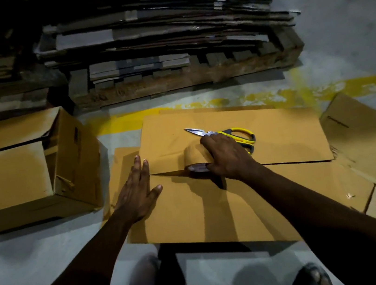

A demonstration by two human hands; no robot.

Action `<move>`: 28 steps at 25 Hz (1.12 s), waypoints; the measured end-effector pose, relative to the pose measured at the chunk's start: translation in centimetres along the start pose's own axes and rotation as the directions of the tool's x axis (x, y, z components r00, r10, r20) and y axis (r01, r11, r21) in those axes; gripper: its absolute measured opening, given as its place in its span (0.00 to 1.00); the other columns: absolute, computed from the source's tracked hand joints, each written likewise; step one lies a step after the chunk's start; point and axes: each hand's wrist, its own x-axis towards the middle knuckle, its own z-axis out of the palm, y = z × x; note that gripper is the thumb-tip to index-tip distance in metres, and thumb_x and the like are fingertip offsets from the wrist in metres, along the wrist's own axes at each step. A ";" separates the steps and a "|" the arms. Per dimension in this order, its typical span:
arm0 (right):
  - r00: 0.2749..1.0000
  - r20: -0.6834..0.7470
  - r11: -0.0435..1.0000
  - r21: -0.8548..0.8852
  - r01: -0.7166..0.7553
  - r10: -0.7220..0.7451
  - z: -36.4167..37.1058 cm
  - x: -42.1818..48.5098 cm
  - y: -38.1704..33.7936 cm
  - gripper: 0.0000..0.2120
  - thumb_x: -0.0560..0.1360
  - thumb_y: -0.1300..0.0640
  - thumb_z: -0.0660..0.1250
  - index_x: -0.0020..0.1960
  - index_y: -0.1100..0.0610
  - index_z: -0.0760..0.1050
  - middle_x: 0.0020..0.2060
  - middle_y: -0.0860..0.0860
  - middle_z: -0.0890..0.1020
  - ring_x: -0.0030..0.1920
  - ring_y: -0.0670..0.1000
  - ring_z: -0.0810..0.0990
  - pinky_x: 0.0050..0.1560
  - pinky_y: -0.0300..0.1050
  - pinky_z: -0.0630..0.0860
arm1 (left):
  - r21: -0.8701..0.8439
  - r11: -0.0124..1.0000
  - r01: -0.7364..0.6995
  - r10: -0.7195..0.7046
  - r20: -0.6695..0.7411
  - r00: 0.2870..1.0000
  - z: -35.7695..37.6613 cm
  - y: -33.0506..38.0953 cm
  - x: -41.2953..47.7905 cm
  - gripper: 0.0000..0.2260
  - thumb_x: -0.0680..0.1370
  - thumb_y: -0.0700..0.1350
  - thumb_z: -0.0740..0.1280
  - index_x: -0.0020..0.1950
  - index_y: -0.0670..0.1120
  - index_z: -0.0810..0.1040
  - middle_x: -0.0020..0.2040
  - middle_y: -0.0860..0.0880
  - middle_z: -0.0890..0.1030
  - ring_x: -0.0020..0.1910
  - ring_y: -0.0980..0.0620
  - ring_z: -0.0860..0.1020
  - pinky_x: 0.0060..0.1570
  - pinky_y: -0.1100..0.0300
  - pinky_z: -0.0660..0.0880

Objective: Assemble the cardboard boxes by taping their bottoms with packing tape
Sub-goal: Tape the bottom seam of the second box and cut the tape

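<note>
A cardboard box (216,211) stands in front of me with its two bottom flaps folded shut, the seam running left to right across the middle. My left hand (135,191) presses flat on the flaps at the seam's left end, fingers straight. My right hand (227,153) grips a roll of brown packing tape (193,159) that stands on the seam near the middle. Scissors (229,135) with yellow and grey handles lie on the far flap, just beyond my right hand.
An open cardboard box (27,171) lies on its side at the left. Flattened cardboard (366,147) lies on the floor at the right. A pallet (173,81) stacked with flat cartons stands behind. My feet are at the bottom edge.
</note>
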 end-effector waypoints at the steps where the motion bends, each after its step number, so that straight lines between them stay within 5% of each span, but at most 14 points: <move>1: 1.000 0.000 0.999 0.033 0.006 -0.006 -0.3 0.1 -0.5 0.30 0.67 0.35 0.55 0.53 0.60 0.72 0.48 0.59 0.78 0.49 0.60 0.74 0.47 0.55 0.71 | -0.042 0.999 0.021 -0.021 0.010 1.000 -0.3 0.3 -0.1 0.42 0.74 0.71 0.46 0.79 0.49 0.39 0.78 0.50 0.34 0.78 0.47 0.45 0.69 0.47 0.62; 4: 1.000 -0.024 0.997 0.074 -0.011 0.013 -0.2 0.0 -0.9 0.34 0.66 0.36 0.53 0.58 0.62 0.72 0.51 0.60 0.77 0.51 0.61 0.73 0.49 0.57 0.71 | -0.154 0.985 0.082 -0.076 0.040 0.996 -1.3 1.3 0.0 0.44 0.73 0.69 0.55 0.79 0.48 0.40 0.78 0.50 0.36 0.78 0.48 0.47 0.69 0.49 0.62; 9: 0.999 -0.046 1.000 0.009 -0.019 0.019 1.0 0.0 0.0 0.22 0.69 0.52 0.71 0.59 0.59 0.71 0.52 0.58 0.76 0.52 0.61 0.74 0.48 0.54 0.70 | -0.318 0.934 0.160 -0.171 -0.008 0.985 -1.4 1.9 0.2 0.46 0.74 0.56 0.71 0.79 0.46 0.44 0.80 0.48 0.43 0.78 0.47 0.51 0.70 0.51 0.59; 13: 0.997 -0.046 0.997 0.051 -0.060 0.062 1.9 0.2 0.3 0.24 0.68 0.53 0.74 0.61 0.57 0.71 0.54 0.57 0.76 0.54 0.60 0.74 0.50 0.54 0.73 | -0.476 0.838 0.266 -0.293 0.020 0.956 -1.2 0.9 0.5 0.48 0.70 0.57 0.75 0.79 0.46 0.49 0.74 0.42 0.67 0.71 0.41 0.67 0.65 0.51 0.67; 16: 0.993 0.001 0.980 0.164 -0.116 0.118 2.7 -0.1 0.8 0.26 0.69 0.53 0.74 0.64 0.57 0.70 0.58 0.57 0.76 0.59 0.59 0.73 0.54 0.54 0.74 | -0.585 0.756 0.295 -0.312 0.074 0.947 -1.0 0.3 0.1 0.38 0.71 0.55 0.74 0.75 0.49 0.60 0.64 0.47 0.76 0.63 0.43 0.74 0.56 0.59 0.69; 18: 0.991 0.024 0.964 0.233 -0.132 0.130 3.0 -0.4 1.2 0.28 0.71 0.49 0.73 0.66 0.56 0.69 0.60 0.55 0.76 0.61 0.56 0.73 0.56 0.51 0.73 | -0.596 0.756 0.270 -0.292 0.061 0.954 -1.1 0.5 0.1 0.39 0.71 0.54 0.74 0.76 0.48 0.59 0.68 0.47 0.73 0.66 0.44 0.72 0.58 0.59 0.68; 22: 0.995 0.056 0.963 0.254 -0.092 0.081 3.0 -0.3 1.8 0.27 0.72 0.48 0.73 0.67 0.55 0.68 0.61 0.54 0.77 0.61 0.55 0.75 0.53 0.46 0.71 | -0.385 0.910 0.157 -0.195 -0.062 0.979 -1.0 0.8 0.5 0.46 0.73 0.55 0.72 0.79 0.44 0.45 0.79 0.46 0.52 0.77 0.47 0.54 0.72 0.51 0.57; 28: 0.995 0.094 0.948 0.309 -0.068 0.041 1.5 -0.7 1.7 0.30 0.71 0.48 0.75 0.67 0.57 0.68 0.61 0.56 0.77 0.60 0.57 0.75 0.53 0.48 0.72 | -0.391 0.904 0.171 -0.195 -0.022 0.981 -1.2 0.4 0.8 0.43 0.75 0.52 0.71 0.80 0.46 0.47 0.79 0.47 0.55 0.76 0.45 0.58 0.69 0.53 0.61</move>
